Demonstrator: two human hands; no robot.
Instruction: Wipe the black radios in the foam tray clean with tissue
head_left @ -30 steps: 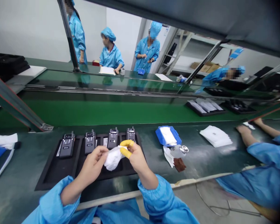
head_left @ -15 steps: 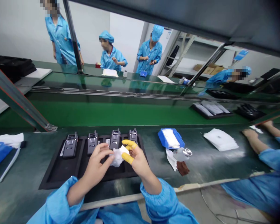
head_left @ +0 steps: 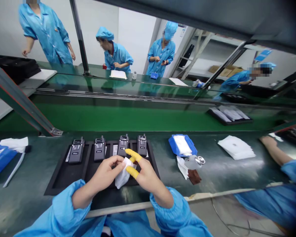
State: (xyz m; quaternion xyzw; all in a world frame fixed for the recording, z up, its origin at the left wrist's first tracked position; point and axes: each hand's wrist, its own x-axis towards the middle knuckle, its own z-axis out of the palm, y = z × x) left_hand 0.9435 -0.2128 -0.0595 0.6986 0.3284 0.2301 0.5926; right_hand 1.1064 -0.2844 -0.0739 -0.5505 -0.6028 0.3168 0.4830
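Both hands, the left hand [head_left: 106, 171] and the right hand [head_left: 144, 172], pinch a white cloth [head_left: 122, 172] between their fingers [head_left: 132, 171], holding it up over the black tray [head_left: 64, 177] of radios [head_left: 123, 145].

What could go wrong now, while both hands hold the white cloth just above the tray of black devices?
1. The white cloth hangs loose between the left hand and the right hand; its free end could brush the upright black devices and perhaps tip one.
2. Only two right fingers wear yellow finger cots; bare skin might touch a device and leave marks.
3. The small bottle lies close by on the right; a reaching sleeve might knock it.
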